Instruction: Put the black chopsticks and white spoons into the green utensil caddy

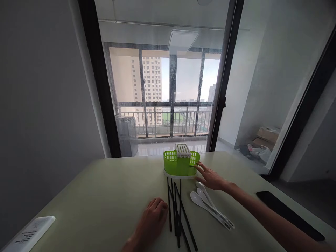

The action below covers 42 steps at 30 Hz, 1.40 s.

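My right hand [208, 176] reaches over the table with its fingers spread, the fingertips at the right side of a green utensil caddy [183, 167]. The caddy stands upright on a white base, with perforated end walls and a white slotted piece [183, 150] on top of its middle. Several black chopsticks [175, 206] lie loosely crossed in front of it. Close to their left side, my left hand [156, 212] rests on the table, fingers curled together, with nothing visible in it. Three white spoons [207, 201] lie below my right hand, bowls pointing toward the caddy.
The pale table [110, 189] carries a black flat object [288, 213] at the right and a white object with dark markings [30, 232] at the front left. Beyond its far edge is a dark-framed glass door [101, 84]. Cardboard and bags [262, 143] lie on the floor behind, at right.
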### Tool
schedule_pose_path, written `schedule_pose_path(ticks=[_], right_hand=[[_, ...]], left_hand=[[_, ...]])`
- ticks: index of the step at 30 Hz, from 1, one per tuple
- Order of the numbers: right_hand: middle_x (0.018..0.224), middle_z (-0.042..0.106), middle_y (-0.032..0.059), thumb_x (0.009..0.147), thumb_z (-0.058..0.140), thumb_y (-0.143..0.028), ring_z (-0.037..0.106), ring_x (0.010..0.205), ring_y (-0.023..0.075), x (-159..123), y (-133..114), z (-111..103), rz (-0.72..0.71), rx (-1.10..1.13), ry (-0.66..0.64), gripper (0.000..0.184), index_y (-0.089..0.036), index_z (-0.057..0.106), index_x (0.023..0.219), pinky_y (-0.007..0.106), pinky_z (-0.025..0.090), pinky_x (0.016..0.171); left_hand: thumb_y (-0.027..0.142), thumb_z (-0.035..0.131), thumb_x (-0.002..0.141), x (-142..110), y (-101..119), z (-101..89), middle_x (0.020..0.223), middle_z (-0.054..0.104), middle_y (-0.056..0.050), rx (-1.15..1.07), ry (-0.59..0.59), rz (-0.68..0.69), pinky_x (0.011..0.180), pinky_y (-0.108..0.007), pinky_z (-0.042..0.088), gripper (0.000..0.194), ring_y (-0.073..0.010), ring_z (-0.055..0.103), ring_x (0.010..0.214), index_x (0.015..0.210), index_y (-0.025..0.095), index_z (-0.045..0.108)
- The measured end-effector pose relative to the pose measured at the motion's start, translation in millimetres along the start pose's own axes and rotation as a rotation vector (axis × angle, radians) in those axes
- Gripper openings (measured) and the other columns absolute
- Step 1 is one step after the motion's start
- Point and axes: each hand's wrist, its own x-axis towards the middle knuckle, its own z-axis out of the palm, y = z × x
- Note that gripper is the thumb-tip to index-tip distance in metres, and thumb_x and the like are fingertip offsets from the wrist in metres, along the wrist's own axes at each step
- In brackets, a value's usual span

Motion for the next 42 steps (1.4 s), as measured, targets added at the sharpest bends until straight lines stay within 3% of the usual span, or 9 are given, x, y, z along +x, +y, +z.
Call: schedule_pose_path(ticks=[8,12,14,18,20,24,31,42], right_hand=[[0.171,0.015,0.0097,0.101,0.04,-0.058,0.028,0.154,0.0295,-20.7,-4.7,-1.1,-0.019,0.065,0.045,0.069,-0.028,0.024,0.161,0.049,0.037,0.119],[0.173,0.005,0.0072,0.104,0.037,-0.052,0.029,0.154,0.0272,-39.7,-11.7,13.6,0.004,0.131,0.132,0.067,-0.032,0.013,0.163,0.047,0.039,0.119],[0.173,0.011,0.0055,0.102,0.039,-0.052,0.034,0.151,0.0259,-49.6,-13.2,26.6,0.036,0.242,0.24,0.065,-0.033,0.019,0.162,0.046,0.04,0.118],[0.16,0.042,0.0096,0.098,0.041,-0.053,0.058,0.129,0.0259,-63.9,-9.6,48.0,0.215,0.514,0.459,0.055,-0.026,0.049,0.146,0.045,0.049,0.109],[0.149,0.054,0.0129,0.098,0.038,-0.055,0.066,0.115,0.026,-67.8,-5.8,51.3,0.301,0.559,0.504,0.052,-0.022,0.06,0.133,0.045,0.055,0.1],[0.126,0.068,0.0154,0.096,0.038,-0.056,0.069,0.109,0.0285,-71.5,0.3,49.6,0.416,0.592,0.549,0.049,-0.02,0.067,0.114,0.044,0.057,0.093],[0.109,0.076,0.0145,0.091,0.041,-0.05,0.073,0.101,0.0282,-74.2,3.9,51.0,0.464,0.635,0.539,0.042,-0.021,0.067,0.106,0.042,0.058,0.088],[0.092,0.077,0.0087,0.089,0.047,-0.052,0.073,0.085,0.0248,-75.5,6.2,50.1,0.457,0.585,0.533,0.04,-0.02,0.068,0.098,0.035,0.053,0.081]], left_hand=[[0.019,0.048,0.099,1.3,1.4,-0.3,0.093,0.068,-0.004,0.009,-0.035,-0.021,0.081,-0.036,0.057,0.016,-0.0205,0.065,0.089,0.089,0.023,0.06],[0.019,0.048,0.099,-0.2,-0.7,1.2,0.097,0.069,-0.005,-0.003,-0.03,-0.01,0.079,-0.035,0.057,0.015,-0.0204,0.066,0.089,0.094,0.023,0.062],[0.019,0.05,0.098,-0.7,-1.9,1.7,0.098,0.069,-0.005,-0.003,-0.025,0.01,0.078,-0.035,0.057,0.015,-0.0204,0.065,0.09,0.097,0.024,0.063],[0.016,0.053,0.095,0.0,-1.8,0.8,0.098,0.068,-0.005,0.017,-0.052,0.067,0.079,-0.034,0.058,0.015,-0.0199,0.065,0.091,0.097,0.025,0.065],[0.015,0.054,0.095,1.3,-0.4,-0.8,0.096,0.067,-0.004,0.032,-0.064,0.088,0.08,-0.033,0.058,0.015,-0.0189,0.064,0.089,0.096,0.025,0.065],[0.019,0.056,0.096,4.4,2.1,-3.3,0.094,0.066,-0.004,0.039,-0.064,0.12,0.08,-0.033,0.058,0.011,-0.0179,0.064,0.088,0.091,0.024,0.064],[0.018,0.061,0.09,6.9,2.9,-3.8,0.089,0.067,-0.004,0.044,-0.054,0.102,0.079,-0.034,0.058,0.012,-0.0186,0.065,0.086,0.08,0.024,0.063],[0.019,0.062,0.09,5.9,4.7,-1.8,0.069,0.064,0.002,0.04,-0.181,0.148,0.065,-0.024,0.049,0.022,-0.0125,0.06,0.066,0.069,0.021,0.058]])
